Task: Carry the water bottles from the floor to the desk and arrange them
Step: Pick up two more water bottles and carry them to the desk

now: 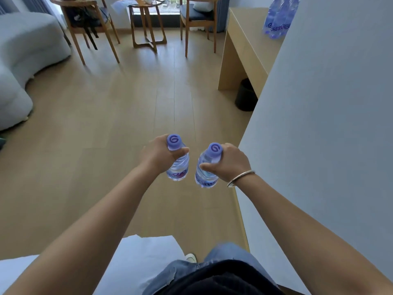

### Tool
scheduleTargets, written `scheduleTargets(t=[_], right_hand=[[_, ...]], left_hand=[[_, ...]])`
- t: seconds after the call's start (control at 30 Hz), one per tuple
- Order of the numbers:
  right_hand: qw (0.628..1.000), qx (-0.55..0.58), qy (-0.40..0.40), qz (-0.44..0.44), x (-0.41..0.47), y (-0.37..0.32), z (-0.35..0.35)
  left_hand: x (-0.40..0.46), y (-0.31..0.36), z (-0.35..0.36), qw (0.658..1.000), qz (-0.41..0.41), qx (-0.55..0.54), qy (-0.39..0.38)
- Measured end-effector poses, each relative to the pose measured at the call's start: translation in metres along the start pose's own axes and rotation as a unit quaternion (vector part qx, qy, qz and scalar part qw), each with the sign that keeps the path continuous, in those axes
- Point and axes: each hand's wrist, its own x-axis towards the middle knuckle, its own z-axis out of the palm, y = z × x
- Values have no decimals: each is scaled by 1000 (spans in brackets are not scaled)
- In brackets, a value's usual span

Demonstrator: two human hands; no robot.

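My left hand (158, 154) grips a clear water bottle (178, 167) with a purple cap just below its neck, upright above the wooden floor. My right hand (229, 162) holds a second water bottle (205, 173) of the same kind, its cap tilted slightly left. The two bottles hang side by side, a small gap between them. Far ahead on the right stands the light wooden desk (244, 39), with a group of blue-labelled bottles (278, 20) standing on it, partly hidden by a grey wall.
A grey wall (329, 124) runs along my right. A black bin (245, 95) sits under the desk. Two wooden chairs (93, 28) and a small round table (146, 24) stand at the far end. A pale sofa (23, 52) fills the left. A white bed corner (138, 256) lies near my legs.
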Motion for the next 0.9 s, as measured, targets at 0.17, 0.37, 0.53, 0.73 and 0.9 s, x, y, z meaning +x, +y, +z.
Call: scheduleTargets(t=[0.17, 0.37, 0.53, 0.73, 0.9], right_hand=[[1000, 2, 5, 24, 72, -1, -4], [1000, -10, 8, 18, 175, 16, -8], [1000, -5, 7, 23, 279, 34, -23], [999, -4, 23, 31, 385, 54, -54], [998, 11, 38, 55, 451, 73, -73]], left_hand=[[74, 1, -3, 1000, -5, 4, -17], [172, 20, -1, 999, 4, 20, -29], [276, 53, 4, 999, 3, 0, -42], [385, 92, 9, 999, 15, -11, -48], [458, 119, 18, 997, 33, -4, -66]])
